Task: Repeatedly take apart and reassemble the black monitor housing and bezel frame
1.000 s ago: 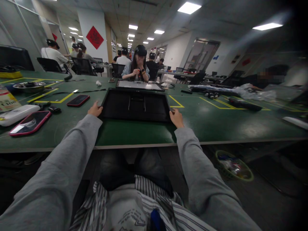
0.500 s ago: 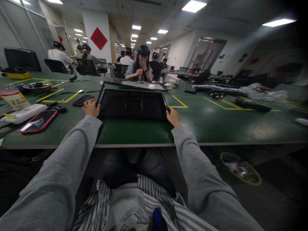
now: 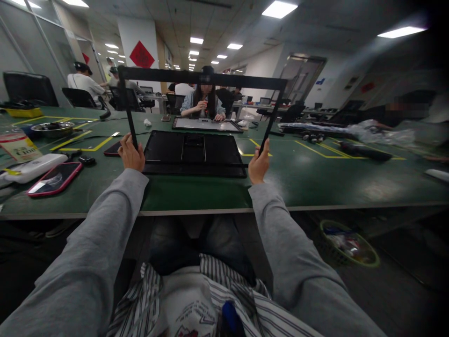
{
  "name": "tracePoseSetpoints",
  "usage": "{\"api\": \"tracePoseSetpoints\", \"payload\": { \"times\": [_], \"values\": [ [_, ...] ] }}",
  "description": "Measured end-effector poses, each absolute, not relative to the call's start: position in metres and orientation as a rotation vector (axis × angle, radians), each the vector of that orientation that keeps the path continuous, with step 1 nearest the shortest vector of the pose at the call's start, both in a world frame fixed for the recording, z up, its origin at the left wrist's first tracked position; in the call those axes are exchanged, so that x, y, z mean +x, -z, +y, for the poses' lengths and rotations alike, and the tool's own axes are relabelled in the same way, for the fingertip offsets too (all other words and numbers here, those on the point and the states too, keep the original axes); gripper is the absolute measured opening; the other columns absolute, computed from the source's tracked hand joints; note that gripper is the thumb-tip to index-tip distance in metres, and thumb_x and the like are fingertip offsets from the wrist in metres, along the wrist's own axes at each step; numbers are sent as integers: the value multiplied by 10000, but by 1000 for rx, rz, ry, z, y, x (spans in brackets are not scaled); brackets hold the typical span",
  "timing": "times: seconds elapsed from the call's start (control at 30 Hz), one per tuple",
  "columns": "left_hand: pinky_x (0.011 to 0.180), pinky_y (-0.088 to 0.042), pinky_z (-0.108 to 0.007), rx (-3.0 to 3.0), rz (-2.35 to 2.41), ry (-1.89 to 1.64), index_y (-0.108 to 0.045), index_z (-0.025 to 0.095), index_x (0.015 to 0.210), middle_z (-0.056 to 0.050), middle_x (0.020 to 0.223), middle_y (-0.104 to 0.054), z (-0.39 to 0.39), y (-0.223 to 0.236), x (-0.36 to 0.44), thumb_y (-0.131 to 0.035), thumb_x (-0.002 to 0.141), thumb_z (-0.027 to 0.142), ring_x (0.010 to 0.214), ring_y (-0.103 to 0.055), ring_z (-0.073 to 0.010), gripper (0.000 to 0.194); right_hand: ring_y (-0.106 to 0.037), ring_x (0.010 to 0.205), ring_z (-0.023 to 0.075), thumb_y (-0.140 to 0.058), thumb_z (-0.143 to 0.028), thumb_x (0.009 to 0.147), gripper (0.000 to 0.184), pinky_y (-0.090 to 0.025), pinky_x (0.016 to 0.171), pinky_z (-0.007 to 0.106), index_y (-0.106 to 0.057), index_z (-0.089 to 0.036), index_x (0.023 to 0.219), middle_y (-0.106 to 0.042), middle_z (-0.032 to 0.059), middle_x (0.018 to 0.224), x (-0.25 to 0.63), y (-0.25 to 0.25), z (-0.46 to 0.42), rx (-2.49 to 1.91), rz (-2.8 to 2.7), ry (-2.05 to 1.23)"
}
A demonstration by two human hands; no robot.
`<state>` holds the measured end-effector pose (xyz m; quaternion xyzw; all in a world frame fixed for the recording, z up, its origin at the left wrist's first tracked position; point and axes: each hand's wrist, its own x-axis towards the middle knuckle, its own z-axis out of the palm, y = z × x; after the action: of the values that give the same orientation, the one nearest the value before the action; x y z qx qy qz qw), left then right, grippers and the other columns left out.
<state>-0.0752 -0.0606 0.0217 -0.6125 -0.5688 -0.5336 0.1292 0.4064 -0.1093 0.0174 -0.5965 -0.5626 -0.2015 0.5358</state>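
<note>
A thin black rectangular frame [image 3: 203, 76], like a monitor bezel, is held up and tilted in front of me, its far bar raised high. My left hand [image 3: 132, 153] grips its left side bar and my right hand [image 3: 258, 163] grips the right one. Both hands are closed around the bars near the lower corners. Beneath the frame, a flat black panel [image 3: 164, 147] resembling a monitor back cover lies on the green table [image 3: 196, 196]. A raised bracket-like part [image 3: 194, 146] shows at its middle. The frame's lower bar crosses in front of the panel.
Across the table a person [image 3: 201, 103] sits behind a flat panel with a pale surface [image 3: 206, 124]. At left lie a red-rimmed phone [image 3: 55, 179], a white device [image 3: 35, 166] and a metal bowl [image 3: 52, 127]. Plastic wrap [image 3: 379, 133] lies at right; a green basket [image 3: 351, 243] stands below.
The black frame has come up off the back cover, its far bar swinging upward in my two hands. The cover stays on the table. The person opposite has lowered a hand to the table.
</note>
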Motion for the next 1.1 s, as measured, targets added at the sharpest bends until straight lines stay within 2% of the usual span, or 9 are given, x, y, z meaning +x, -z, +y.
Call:
{"api": "tracePoseSetpoints", "payload": {
  "times": [0.23,0.5,0.6,0.7,0.8,1.1],
  "values": [
    [1127,-273,-482,-1814,-1784,1413,-470,135,1404,-205,1492,-450,-49,-12,-81,-360,986,376,1397,-397,-294,495,-593,1225,292,-245,-346,1018,571,-455,1036,500,-254,-159,1557,-541,174,1444,408,-8,-101,-1562,-1400,462],
    [1117,-320,-461,-1928,-2021,1108,-498,134,1402,-185,1506,-465,-40,-5,-85,-385,960,330,1387,-431,-295,496,-637,1141,327,-328,-313,974,560,-473,1000,489,-391,-126,1497,-656,179,1297,412,-2,-99,-1737,-1467,203],
    [1083,-371,-452,-1995,-2121,978,-523,141,1394,-183,1455,-527,-37,-3,-87,-396,956,333,1335,-495,-310,494,-646,1126,335,-368,-311,960,547,-472,1005,505,-441,-135,1472,-686,176,1235,415,3,-96,-1779,-1488,97],
    [1004,-439,-438,-2044,-2226,856,-570,161,1360,-181,1342,-623,-33,0,-91,-386,966,386,1231,-583,-325,489,-632,1163,331,-398,-302,950,543,-459,1032,513,-459,-143,1466,-678,173,1255,418,8,-94,-1793,-1500,24],
    [956,-467,-428,-2038,-2276,820,-599,189,1339,-168,1309,-652,-29,4,-95,-387,967,436,1185,-613,-330,494,-624,1189,322,-427,-290,942,540,-458,1040,509,-470,-148,1461,-668,169,1277,421,11,-91,-1815,-1507,-33],
    [992,-462,-433,-2003,-2366,880,-563,195,1419,-166,1314,-658,-25,5,-100,-442,949,455,1213,-610,-338,550,-615,1234,297,-468,-269,939,526,-469,1041,496,-485,-178,1457,-669,157,1297,423,11,-90,-1827,-1525,-110]
  ]
}}
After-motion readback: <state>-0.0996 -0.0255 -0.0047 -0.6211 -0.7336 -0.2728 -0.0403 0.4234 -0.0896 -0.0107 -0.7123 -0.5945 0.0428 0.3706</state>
